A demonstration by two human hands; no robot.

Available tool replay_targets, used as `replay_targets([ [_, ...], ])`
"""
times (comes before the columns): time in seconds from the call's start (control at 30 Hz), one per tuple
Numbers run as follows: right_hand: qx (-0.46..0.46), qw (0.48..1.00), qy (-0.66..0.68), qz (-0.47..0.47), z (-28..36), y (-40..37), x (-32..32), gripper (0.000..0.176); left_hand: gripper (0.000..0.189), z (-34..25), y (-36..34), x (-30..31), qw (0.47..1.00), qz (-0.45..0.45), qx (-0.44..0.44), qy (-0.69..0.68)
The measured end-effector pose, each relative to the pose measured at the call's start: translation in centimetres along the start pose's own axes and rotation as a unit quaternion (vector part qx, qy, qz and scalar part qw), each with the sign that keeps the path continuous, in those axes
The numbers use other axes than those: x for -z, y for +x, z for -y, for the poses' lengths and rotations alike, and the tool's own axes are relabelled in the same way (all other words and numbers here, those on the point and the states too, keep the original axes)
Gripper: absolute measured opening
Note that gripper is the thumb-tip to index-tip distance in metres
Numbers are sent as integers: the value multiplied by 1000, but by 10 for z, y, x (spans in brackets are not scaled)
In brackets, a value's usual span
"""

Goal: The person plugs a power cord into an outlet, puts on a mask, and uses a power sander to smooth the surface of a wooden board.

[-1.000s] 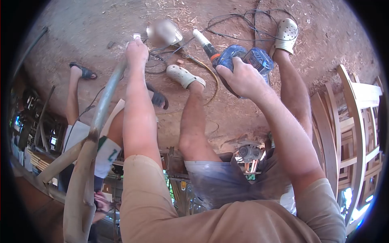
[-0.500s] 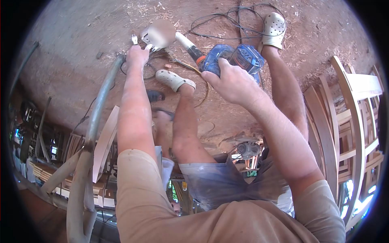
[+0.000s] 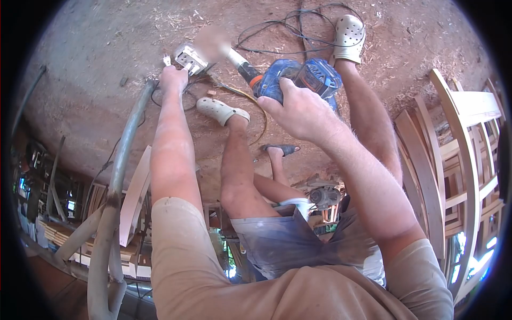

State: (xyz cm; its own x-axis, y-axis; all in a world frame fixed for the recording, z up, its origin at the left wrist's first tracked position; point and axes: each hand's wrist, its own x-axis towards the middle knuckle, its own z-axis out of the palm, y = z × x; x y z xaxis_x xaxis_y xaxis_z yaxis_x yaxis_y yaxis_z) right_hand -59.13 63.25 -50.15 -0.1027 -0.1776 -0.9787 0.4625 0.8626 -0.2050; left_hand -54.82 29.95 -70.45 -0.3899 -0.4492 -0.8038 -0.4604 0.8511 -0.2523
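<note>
Holding plug (image 3: 167,61), left hand (image 3: 174,78) outstretched; right hand (image 3: 304,110) gripping blue tool (image 3: 280,73).

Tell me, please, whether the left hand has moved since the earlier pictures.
Yes, the left hand has moved closer to the socket box on the ground.

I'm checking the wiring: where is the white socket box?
In the head view, the white socket box is upper left of centre, beside the left hand, left of the blue power tool.
</note>
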Motion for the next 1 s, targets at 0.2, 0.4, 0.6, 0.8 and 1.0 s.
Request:
replay_targets([
  [0.2, 15, 1000, 8, -15, -7, 3, -4, 67, 39, -8, -1, -5, 1000, -30, -1, 9],
  [0.4, 4, 999, 42, -17, -3, 0, 6, 74, 37, -15, 9, -6, 999, -36, -30, 16],
  [0.6, 48, 989, 125, -62, 3, -3, 16, 75, 37, -20, -10, -25, 998, -51, 12, -35],
  [0.8, 74, 987, 123, -78, 4, -6, 13, 73, 42, -7, 4, -23, 997, -40, 1, -61],
  [1.0, 39, 994, 65, -82, -2, -9, 14, 74, 46, -7, 9, -25, 997, -47, -16, -53],
])
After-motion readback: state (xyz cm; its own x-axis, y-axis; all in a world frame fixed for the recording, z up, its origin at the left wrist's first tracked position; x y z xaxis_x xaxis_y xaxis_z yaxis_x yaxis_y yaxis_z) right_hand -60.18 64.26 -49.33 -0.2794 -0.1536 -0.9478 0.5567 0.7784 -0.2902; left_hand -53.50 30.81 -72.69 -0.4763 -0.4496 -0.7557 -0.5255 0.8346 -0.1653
